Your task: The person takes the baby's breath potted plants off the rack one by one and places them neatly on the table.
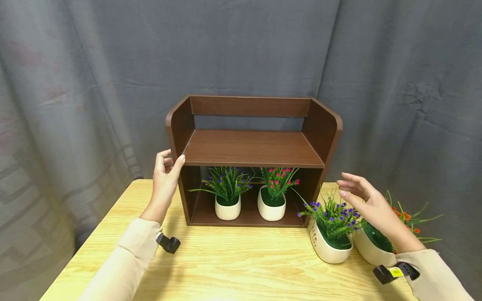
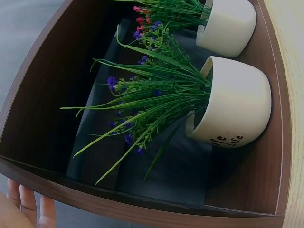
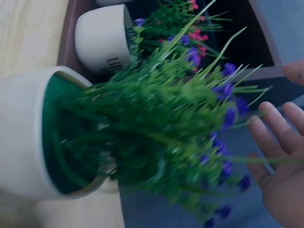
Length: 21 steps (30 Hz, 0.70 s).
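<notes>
A dark brown two-tier wooden shelf [image 1: 248,146] stands on the table. My left hand [image 1: 165,179] holds its left side panel, thumb at the front edge and fingers along the outer face. In the lower compartment stand a white pot with purple flowers [image 1: 227,209] and a white pot with pink flowers [image 1: 272,209]. My right hand [image 1: 367,205] hangs in the air right of the shelf with relaxed, spread fingers, holding nothing. Just left of it is another purple-flowered pot [image 1: 331,246], seen close up in the right wrist view, its stems reaching toward the fingers.
A white pot with orange flowers [image 1: 373,246] stands at the right, partly hidden behind my right forearm. The light wooden table [image 1: 226,263] stretches in front of the shelf. Grey curtains [image 1: 244,50] hang behind and on both sides.
</notes>
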### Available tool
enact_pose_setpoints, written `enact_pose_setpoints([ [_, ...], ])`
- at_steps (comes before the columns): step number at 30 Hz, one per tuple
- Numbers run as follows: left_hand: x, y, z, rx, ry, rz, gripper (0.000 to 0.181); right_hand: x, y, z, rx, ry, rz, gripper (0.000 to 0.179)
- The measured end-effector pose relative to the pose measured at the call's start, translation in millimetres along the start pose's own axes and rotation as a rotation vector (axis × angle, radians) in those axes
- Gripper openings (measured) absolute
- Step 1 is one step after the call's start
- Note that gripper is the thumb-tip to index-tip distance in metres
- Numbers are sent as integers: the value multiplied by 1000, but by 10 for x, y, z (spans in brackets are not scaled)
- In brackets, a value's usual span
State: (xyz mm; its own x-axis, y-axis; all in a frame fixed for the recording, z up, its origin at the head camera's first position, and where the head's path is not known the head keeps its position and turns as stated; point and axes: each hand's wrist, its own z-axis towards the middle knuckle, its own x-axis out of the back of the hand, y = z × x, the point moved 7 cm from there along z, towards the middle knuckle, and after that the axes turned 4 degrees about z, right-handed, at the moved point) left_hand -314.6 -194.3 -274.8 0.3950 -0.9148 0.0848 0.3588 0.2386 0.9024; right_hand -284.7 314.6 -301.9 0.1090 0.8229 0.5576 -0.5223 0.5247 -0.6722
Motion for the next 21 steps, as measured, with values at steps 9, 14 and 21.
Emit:
enact_pose_setpoints([
  [9, 7, -22, -1, -2, 1, -1, 45, -4, -186, 276, -25, 28, -12, 51],
  [14, 1, -36, 8, -5, 3, -8, 43, -58, -228, 420, -84, 40, -19, 56],
  [21, -11, -303, 155, -17, 16, -30, 45, -145, -224, 592, -179, 102, -17, 66],
])
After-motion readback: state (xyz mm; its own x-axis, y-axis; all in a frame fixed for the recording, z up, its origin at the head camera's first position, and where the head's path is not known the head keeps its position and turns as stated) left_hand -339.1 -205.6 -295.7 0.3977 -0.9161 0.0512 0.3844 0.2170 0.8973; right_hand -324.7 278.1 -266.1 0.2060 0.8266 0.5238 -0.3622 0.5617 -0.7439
